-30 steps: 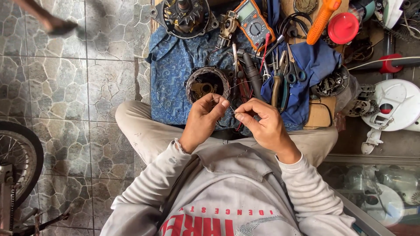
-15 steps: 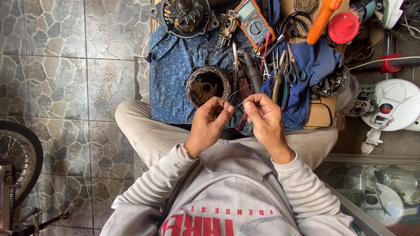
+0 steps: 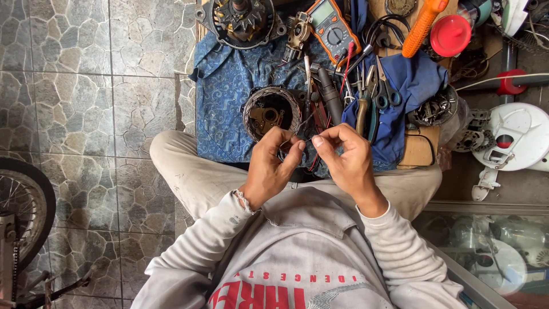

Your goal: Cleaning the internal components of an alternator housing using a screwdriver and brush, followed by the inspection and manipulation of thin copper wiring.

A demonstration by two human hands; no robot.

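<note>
Running almost level between the two hands, a thin dark wire (image 3: 307, 139) has its long axis across the person's body, one end toward the left hand and the other toward the right; it is too fine to tell where either end stops. The left hand (image 3: 273, 162) pinches it between thumb and forefinger, the other fingers curled in. The right hand (image 3: 346, 160) pinches the opposite end the same way, fingertips close to those of the left hand — nearly meeting over the wire. Both hands hover above the person's lap, between the bent knees in pale trousers (image 3: 189, 169).

Just beyond the left hand's knuckles lies a round stator (image 3: 271, 111) with copper windings, its open face turned up, on a blue patterned cloth (image 3: 223, 91). Beyond the right hand a black-handled screwdriver (image 3: 330, 94) lies pointing away from the person, with pliers (image 3: 362, 109) and scissors (image 3: 386, 91) beside it on a plain blue rag (image 3: 417, 74). Farther out from both hands sit an orange-edged multimeter (image 3: 330, 26) and a dark alternator housing (image 3: 240, 20); an orange tool handle (image 3: 423, 26) and a red round lid (image 3: 450, 34) lie farther off on the right hand's side. Well out past the left elbow, a spoked wheel (image 3: 20, 212) stands on the stone-tile floor (image 3: 74, 103).
</note>
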